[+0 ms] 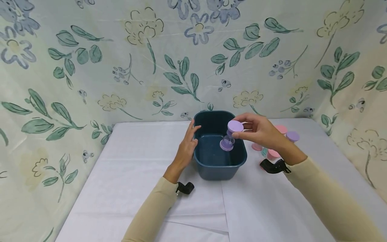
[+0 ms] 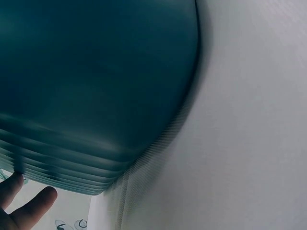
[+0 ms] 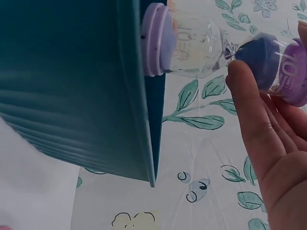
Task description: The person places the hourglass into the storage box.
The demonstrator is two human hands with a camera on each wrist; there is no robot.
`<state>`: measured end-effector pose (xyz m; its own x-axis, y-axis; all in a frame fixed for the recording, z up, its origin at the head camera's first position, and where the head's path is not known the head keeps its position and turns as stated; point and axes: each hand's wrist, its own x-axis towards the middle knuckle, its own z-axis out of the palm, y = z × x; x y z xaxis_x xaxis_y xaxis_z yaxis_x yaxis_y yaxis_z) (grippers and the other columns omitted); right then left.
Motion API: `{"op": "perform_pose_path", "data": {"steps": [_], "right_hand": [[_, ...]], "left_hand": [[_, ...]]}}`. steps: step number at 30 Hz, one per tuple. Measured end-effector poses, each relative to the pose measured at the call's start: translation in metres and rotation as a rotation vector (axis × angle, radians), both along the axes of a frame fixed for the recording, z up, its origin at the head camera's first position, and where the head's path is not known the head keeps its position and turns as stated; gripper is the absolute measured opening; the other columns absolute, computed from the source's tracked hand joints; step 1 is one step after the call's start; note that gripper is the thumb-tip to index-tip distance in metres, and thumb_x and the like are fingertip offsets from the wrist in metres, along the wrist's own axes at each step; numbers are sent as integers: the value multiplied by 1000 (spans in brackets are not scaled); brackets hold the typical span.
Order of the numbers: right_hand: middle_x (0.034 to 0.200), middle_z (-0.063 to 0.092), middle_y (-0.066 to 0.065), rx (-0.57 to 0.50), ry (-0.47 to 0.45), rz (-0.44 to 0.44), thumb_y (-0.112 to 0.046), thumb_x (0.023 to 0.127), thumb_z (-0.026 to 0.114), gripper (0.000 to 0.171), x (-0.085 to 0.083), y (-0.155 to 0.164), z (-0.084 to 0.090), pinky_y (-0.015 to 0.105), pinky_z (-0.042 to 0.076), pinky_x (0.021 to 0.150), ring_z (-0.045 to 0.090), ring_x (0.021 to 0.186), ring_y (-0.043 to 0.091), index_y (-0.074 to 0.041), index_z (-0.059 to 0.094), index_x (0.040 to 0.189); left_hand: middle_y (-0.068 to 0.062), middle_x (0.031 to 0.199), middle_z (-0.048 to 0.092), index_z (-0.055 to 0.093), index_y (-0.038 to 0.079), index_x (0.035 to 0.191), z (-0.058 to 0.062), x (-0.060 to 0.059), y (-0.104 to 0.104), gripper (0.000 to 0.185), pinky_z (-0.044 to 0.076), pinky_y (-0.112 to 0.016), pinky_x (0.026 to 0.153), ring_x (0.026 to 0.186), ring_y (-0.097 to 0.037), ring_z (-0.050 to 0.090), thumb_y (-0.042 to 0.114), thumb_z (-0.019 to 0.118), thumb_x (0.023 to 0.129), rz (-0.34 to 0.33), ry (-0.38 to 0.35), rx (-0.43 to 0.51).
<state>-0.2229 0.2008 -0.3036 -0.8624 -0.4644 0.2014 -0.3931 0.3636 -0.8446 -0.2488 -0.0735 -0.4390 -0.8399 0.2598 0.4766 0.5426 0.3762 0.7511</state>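
My right hand [image 1: 257, 131] holds a purple sand timer [image 1: 231, 133] by its upper end, thumb on the near side and fingers on the far side. The timer hangs tilted over the mouth of the dark blue tub [image 1: 218, 173], toward the right wall; whether it touches that wall I cannot tell. The right wrist view shows a "10" printed on the upper end, dark sand in that bulb and a mostly clear bulb below.

My left hand [image 1: 185, 149] lies along the tub's left side, fingers extended and spread at the rim, gripping nothing.

Just beside the tub on the right, partly behind my right wrist, a cluster of pink, purple and teal pieces [image 1: 273, 154] sits on the white tablecloth [image 1: 130, 168]. A flowered curtain [image 1: 208, 89] hangs behind the table. Each cream sleeve [image 1: 326, 198] ends near a black wrist camera [image 1: 273, 166].
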Motion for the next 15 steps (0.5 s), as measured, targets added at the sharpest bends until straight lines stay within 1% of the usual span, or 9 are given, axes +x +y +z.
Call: {"op": "perform_pose_path", "data": {"steps": [3, 7, 11, 15], "right_hand": [[116, 59, 7, 18, 26, 3, -17, 82, 78, 47, 0, -4, -5, 32, 54, 84, 64, 102, 23, -9, 57, 123], [115, 60, 7, 41, 66, 29, -19, 81, 78, 47, -1, -11, -11, 34, 54, 84, 63, 102, 25, -8, 58, 122], [114, 61, 6, 39, 57, 58, -22, 80, 79, 49, -1, -17, -16, 32, 55, 81, 64, 100, 23, -9, 57, 122], [113, 62, 8, 22, 40, 85, -19, 79, 80, 49, 0, -24, -22, 31, 55, 79, 66, 98, 22, -7, 57, 121]], "left_hand": [[-1, 163, 7, 34, 24, 148, 0, 1, 1, 54, 22, -58, 111, 147, -12, 9, 25, 25, 95, 6, 0, -3], [-1, 163, 7, 34, 24, 148, 0, 1, 1, 54, 22, -59, 111, 146, -12, 10, 25, 25, 95, 14, -2, -10], [0, 163, 7, 34, 23, 148, 1, 1, 1, 54, 23, -59, 110, 146, -11, 11, 25, 25, 96, 17, -4, -17], [2, 163, 6, 33, 23, 149, 1, 1, 1, 54, 22, -59, 110, 146, -12, 11, 25, 25, 96, 21, -7, -23]]}}
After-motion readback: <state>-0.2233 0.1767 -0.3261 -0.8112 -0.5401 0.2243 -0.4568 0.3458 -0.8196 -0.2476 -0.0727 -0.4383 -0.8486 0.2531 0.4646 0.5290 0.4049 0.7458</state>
